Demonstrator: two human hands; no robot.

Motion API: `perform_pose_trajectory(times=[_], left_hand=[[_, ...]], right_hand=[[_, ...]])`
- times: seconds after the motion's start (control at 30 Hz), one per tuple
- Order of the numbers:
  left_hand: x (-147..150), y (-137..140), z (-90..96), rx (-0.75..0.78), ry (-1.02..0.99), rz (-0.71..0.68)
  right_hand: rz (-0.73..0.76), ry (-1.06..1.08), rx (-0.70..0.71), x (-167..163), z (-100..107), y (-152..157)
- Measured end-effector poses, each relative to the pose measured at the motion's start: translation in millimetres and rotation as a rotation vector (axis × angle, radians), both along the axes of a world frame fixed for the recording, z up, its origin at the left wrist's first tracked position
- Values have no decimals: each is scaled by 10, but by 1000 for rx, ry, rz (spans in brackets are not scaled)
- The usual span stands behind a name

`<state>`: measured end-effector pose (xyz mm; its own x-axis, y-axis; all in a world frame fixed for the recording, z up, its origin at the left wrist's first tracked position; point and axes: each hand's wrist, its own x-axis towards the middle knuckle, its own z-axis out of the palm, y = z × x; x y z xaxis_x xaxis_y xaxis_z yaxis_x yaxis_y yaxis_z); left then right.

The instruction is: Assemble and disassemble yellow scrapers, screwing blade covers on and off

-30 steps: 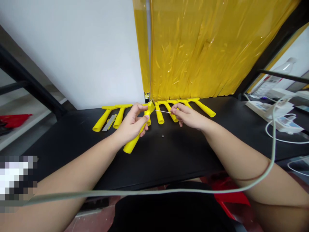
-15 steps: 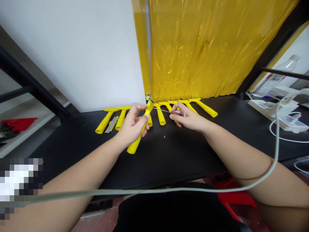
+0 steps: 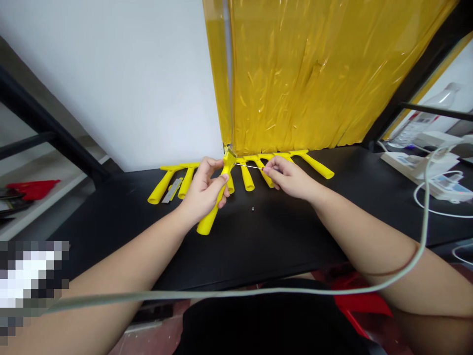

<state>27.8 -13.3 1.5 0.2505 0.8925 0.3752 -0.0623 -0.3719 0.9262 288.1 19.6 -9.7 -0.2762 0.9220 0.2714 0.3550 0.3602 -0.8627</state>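
Above the black table (image 3: 281,246), our left hand (image 3: 205,190) wraps round the yellow handle (image 3: 209,222), which slants away rightward; our right hand (image 3: 286,176) pinches a screwdriver (image 3: 249,166), shaft crosswise beside the handle's head (image 3: 229,161).

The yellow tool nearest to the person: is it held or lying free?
Held: the left hand grips the yellow tool; whether its near end touches the table, I cannot tell.
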Motion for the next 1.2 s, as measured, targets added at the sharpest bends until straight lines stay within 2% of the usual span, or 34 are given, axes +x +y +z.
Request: perform_pose_trajectory(times=[0.1, 0.17, 0.3, 0.43, 0.5, 0.63, 0.73, 0.83, 0.97, 1.1, 1.2], left_hand=[[3, -15, -8, -5, 33, -30], [2, -14, -11, -4, 39, -33], [-2, 4, 3, 9, -5, -12], [10, -17, 12, -7, -14, -42], [18, -33, 13, -22, -7, -62], [17, -28, 21, 4, -30, -36], [6, -12, 22, 26, -31, -19], [-6, -7, 15, 27, -13, -32], [-14, -8, 19, 24, -8, -41], [-8, -15, 63, 13, -30, -17], [1, -25, 95, -2, -47, -18]], right_hand=[[-74, -42, -29, 11, -12, 36], [-45, -12, -24, 10, -22, 40], [22, 21, 80, -4, -6, 6], [-139, -164, 91, -4, 64, -10], [-160, -193, 73, -3, 84, -16], [-36, -41, 132, -22, 74, -53], [-56, -17, 163, -44, 65, -68], [-99, -98, 114, -54, 61, -49], [-28, -82, 30, -54, 31, -25], [7, -95, 147, -54, 30, -77], [-63, -164, 283, -71, 69, -133]])
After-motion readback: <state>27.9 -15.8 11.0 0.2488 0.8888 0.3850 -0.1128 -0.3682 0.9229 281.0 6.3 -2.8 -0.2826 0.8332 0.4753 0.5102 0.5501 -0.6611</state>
